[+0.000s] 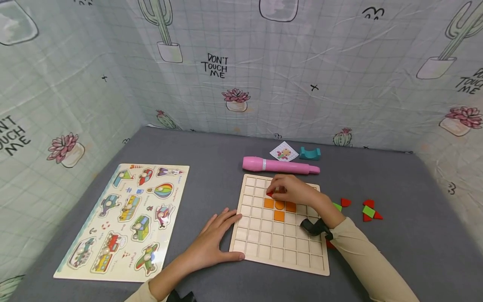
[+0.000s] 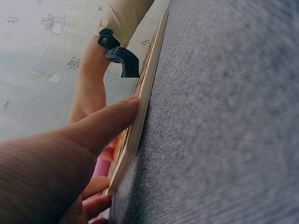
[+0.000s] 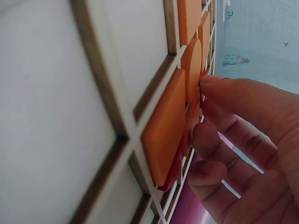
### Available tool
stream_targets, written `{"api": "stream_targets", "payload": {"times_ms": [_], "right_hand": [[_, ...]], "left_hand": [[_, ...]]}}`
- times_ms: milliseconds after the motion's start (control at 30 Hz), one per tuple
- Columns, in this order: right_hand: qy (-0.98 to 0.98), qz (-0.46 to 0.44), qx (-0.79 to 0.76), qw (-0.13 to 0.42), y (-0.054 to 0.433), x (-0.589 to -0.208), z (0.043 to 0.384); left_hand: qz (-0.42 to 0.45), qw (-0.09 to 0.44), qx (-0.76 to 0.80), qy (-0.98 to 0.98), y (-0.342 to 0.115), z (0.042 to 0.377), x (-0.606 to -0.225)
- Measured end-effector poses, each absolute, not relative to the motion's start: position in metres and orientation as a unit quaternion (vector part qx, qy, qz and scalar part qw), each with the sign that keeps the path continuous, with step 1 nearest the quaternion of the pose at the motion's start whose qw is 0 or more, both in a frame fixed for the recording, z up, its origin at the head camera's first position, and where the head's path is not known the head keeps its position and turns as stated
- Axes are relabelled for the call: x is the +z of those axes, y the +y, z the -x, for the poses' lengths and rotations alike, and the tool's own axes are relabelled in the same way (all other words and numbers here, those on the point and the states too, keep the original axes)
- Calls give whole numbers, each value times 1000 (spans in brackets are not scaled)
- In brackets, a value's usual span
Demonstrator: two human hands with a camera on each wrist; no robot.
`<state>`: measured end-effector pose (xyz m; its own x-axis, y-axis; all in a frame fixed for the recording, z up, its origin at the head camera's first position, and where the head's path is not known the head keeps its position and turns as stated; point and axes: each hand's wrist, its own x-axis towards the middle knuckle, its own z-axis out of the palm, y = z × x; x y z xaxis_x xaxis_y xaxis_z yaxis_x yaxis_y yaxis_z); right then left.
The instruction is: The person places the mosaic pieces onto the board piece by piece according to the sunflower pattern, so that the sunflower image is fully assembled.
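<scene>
Pinching a red piece (image 1: 270,193) w/ my right hand (image 1: 292,191) over the grid board (image 1: 264,243), left hand (image 1: 211,243) steadying it.

Right grip is narrow, fingertips (image 3: 219,86) closed on the red piece just above the orange tiles (image 1: 279,207), low enough to line it up w/ a cell beside them. Left grip is flat & open, fingers straight, thumb against the board's near-left edge so it can't slide on the cloth. Spare red/green pieces (image 1: 367,210) lie right of the board, near at hand. Pink pen (image 1: 279,165), card (image 1: 284,151) & teal block (image 1: 310,153) sit behind it; vehicle puzzle (image 1: 128,218) lies well apart to the left. Bench (image 1: 211,167) is covered in grey fabric; cactus-print sheet (image 1: 241,67) walls it on three sides.
</scene>
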<state>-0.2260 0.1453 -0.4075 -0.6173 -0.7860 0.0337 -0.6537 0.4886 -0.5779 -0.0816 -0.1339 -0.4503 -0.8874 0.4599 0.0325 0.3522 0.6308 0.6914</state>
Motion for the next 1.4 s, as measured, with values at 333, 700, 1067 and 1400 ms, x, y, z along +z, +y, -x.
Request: {"api": "stream_targets", "payload": {"times_ms": [333, 700, 1067, 1400], "right_hand": [[859, 412, -274, 127, 147, -407, 224], [861, 397, -298, 115, 167, -402, 214], [877, 343, -323, 98, 208, -398, 196], [881, 316, -352, 19, 261, -397, 177]], "left_hand": [[-223, 81, 370, 898, -132, 82, -450], [-219, 82, 373, 898, -133, 81, -450], [-215, 86, 376, 897, -133, 82, -450], [-216, 86, 374, 898, -133, 82, -449]]}}
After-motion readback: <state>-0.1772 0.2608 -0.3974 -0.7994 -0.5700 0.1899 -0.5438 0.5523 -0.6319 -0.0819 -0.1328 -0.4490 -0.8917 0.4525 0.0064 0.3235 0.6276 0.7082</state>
